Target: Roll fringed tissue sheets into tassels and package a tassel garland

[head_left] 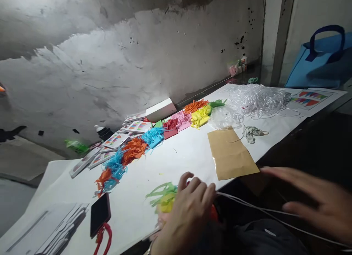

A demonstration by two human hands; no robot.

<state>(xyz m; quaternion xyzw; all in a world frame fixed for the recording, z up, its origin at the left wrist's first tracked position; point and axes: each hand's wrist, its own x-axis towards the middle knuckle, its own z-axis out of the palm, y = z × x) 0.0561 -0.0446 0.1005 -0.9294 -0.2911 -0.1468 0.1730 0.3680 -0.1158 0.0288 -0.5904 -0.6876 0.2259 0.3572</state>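
Note:
My left hand is at the near edge of the table, its fingers curled over a bunch of fringed crepe paper in green, yellow, pink and some red. Most of the bunch is hidden under the hand. White string runs from beneath the left fingers toward the lower right. Past the table edge, my right hand is blurred, with fingers stretched out and thumb apart. One strand passes by its thumb; I cannot tell whether they touch. A brown paper envelope lies just left of the right fingertips.
Fringed paper bundles form a row across the white-covered table. Behind are printed packets and a white box. A heap of clear string lies far right, near a blue bag. A phone and papers lie left.

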